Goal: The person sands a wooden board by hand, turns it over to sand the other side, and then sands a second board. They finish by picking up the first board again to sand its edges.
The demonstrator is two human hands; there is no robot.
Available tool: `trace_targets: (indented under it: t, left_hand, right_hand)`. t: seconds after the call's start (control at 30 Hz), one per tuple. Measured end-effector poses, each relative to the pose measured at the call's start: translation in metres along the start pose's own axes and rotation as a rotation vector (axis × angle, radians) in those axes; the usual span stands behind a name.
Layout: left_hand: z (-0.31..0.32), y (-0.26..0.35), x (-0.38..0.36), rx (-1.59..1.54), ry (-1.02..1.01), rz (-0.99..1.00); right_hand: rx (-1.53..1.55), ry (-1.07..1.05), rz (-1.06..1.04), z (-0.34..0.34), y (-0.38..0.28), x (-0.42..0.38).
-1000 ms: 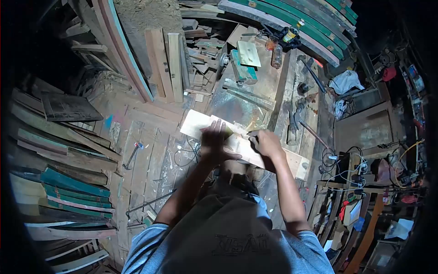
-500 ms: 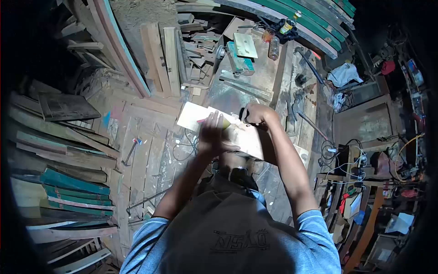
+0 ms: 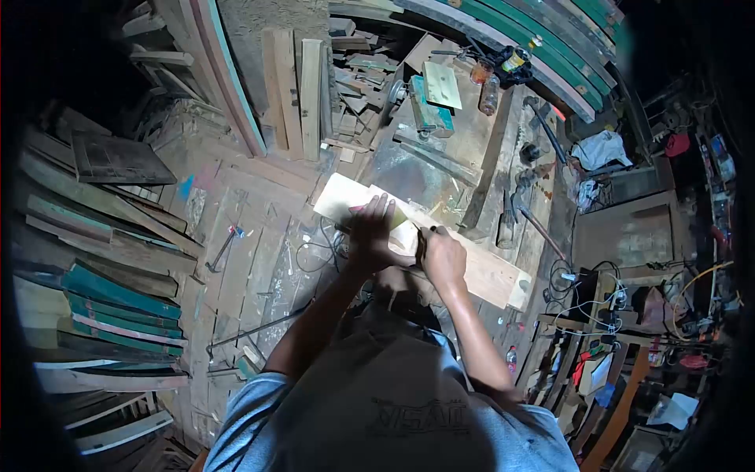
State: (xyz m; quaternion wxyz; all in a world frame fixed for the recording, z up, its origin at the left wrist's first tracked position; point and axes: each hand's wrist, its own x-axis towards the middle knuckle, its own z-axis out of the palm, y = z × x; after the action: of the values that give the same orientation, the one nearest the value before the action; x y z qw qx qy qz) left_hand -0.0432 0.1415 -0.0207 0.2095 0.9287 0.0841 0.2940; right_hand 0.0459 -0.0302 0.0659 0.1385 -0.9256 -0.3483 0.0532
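A pale wooden plank (image 3: 491, 277) lies slantwise in front of my body, with a shorter light piece (image 3: 338, 195) of wood at its left end. My left hand (image 3: 373, 234) is pressed flat on the wood, fingers stretched forward. Beneath its fingers shows the edge of a yellowish piece (image 3: 399, 218), with a bit of red on the other side. My right hand (image 3: 444, 258) is closed in a fist over the middle of the plank, just right of the left hand. A small dark thing pokes from it; its kind I cannot tell.
Ahead, the workbench (image 3: 413, 169) carries a teal machine (image 3: 432, 118) with a board on it, bottles (image 3: 489, 94) and long-handled tools (image 3: 543, 232). Offcuts and upright boards (image 3: 288, 94) stand beyond. A hammer (image 3: 224, 250) lies on the floor at left, near stacked curved planks (image 3: 118, 295). Cables hang at right.
My right hand has come back toward my body along the plank, its elbow drawn in. The left hand stays flat on the wood. The whole view has shifted slightly.
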Motion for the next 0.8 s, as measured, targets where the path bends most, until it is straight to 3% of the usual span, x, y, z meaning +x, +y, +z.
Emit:
trace_targets:
  t: [0.07, 0.27, 0.33, 0.37, 0.5, 0.73, 0.8]
  left_hand:
    - [-0.004, 0.003, 0.003, -0.011, 0.017, 0.0]
    - [-0.005, 0.003, -0.002, 0.014, -0.036, -0.007]
    - [-0.001, -0.001, -0.003, 0.007, -0.046, 0.004]
    - [0.004, -0.005, -0.005, 0.01, -0.025, 0.041]
    - [0.002, -0.005, -0.003, -0.018, -0.01, 0.052]
    - [-0.005, 0.0, 0.0, -0.025, -0.036, -0.016]
    - [-0.007, 0.002, 0.001, -0.011, 0.004, -0.001]
  right_hand:
    - [0.071, 0.005, 0.089, 0.015, 0.005, -0.018]
    - [0.31, 0.032, 0.031, 0.012, 0.022, -0.02]
    - [0.068, -0.159, 0.127, 0.002, 0.039, -0.006]
    - [0.193, -0.214, 0.062, -0.026, 0.034, 0.005]
    - [0.241, -0.39, -0.044, -0.02, 0.056, 0.057]
    - [0.03, -0.682, -0.006, -0.046, 0.04, 0.113]
    - [-0.007, -0.802, -0.037, -0.024, 0.05, 0.131]
